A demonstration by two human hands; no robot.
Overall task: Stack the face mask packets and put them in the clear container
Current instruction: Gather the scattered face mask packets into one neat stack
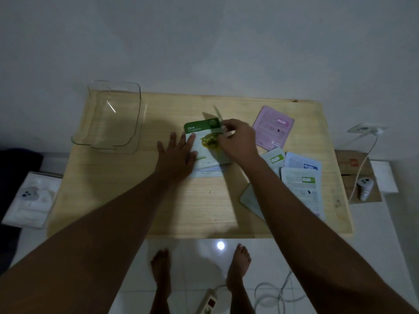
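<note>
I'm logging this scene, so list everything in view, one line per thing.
table: one, pale wood, centre
clear container: one, empty, table's far left
Olive packet: one, green and white, centre, atop a small stack
pink packet: one, far right
pale packets: about four, overlapping, right side
controllers: two, white, either side of table
power strip: one, white, floor
cables: white, floor and right wall
feet: two, bare
left hand: flat on stack
right hand: pinching the Olive packet's top

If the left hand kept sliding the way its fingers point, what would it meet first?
The left hand lies flat, fingers pointing up-right, fingertips already on the Olive packet. Going on, it would cross that packet and probably meet the right hand holding the packet's top edge; heights are unclear.
</note>
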